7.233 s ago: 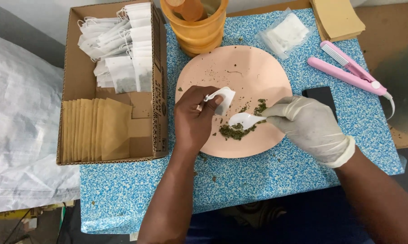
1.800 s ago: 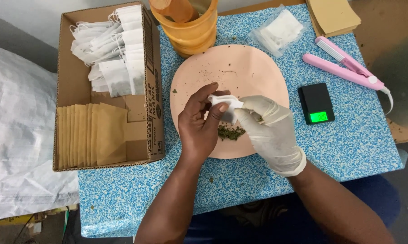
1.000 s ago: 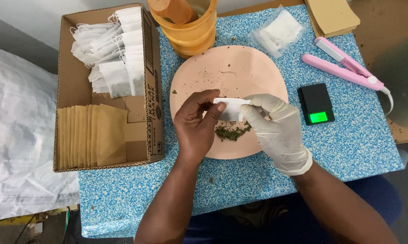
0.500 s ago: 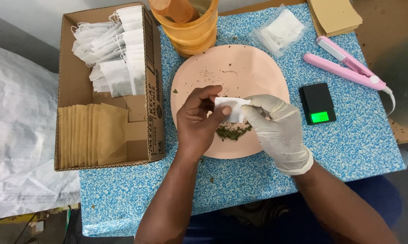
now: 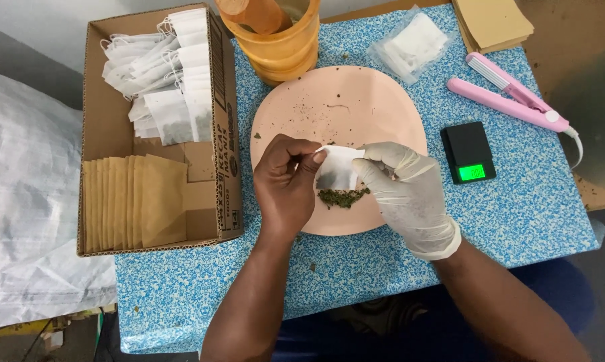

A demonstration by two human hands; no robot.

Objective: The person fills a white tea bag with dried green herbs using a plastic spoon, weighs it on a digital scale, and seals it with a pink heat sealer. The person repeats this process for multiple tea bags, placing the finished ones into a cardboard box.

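Sachet (image 5: 336, 169): white, dark fill inside, held above pink plate (image 5: 302, 100).
Left hand (image 5: 283, 186): pinching sachet's top corner.
Right hand (image 5: 405, 194): gloved, pinching opposite edge.
Remaining: herb pile (image 5: 342, 197) unbagged on plate; sachet apparently unsealed.
Done: filled sachets stacked in cardboard box (image 5: 108, 121).

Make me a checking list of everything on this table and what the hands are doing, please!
Surface: blue speckled table, green crumbs scattered.
Job's things: small white filter bag over the pink plate; dried green herb pile on the plate.
Clutter: cardboard box of white bags and brown envelopes, orange mortar, black pocket scale, pink sealer, clear packet.
Fingers: left hand and gloved right hand pinch the bag's top corners.
Cables: white cord from the sealer.
Surroundings: white sack at left.
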